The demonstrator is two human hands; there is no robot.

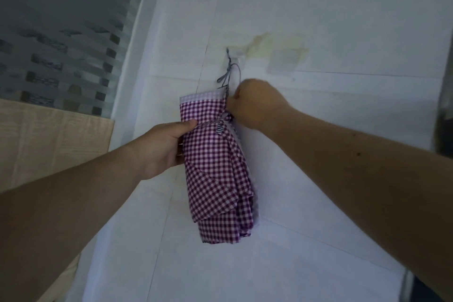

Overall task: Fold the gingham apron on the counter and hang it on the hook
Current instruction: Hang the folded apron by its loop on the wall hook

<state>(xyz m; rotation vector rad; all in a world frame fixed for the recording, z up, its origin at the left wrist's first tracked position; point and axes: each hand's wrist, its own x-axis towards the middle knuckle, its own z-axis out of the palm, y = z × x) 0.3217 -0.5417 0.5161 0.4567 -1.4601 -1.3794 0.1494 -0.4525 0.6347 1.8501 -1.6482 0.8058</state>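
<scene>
Folded purple-and-white gingham apron [215, 167] hangs by grey strings [229, 73] from a barely discernible wall hook [232, 59]. Left hand [164, 147] grips its edge; right hand [255, 103] pinches beside it, fingertips hidden. Frosted window [61, 39] lies left.

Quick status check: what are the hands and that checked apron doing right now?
Left hand grips folded apron at its side. Right hand at apron's top corner, fingers hidden. Strap looped at hook. Nothing in the way.

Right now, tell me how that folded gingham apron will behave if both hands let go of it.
The gingham apron is probably floppy: its layers droop and splay at the bottom. It looks light, since a thin string leads up to the hook. The folds may slump open once the left hand stops gripping it; the right hand is at its top edge.
</scene>
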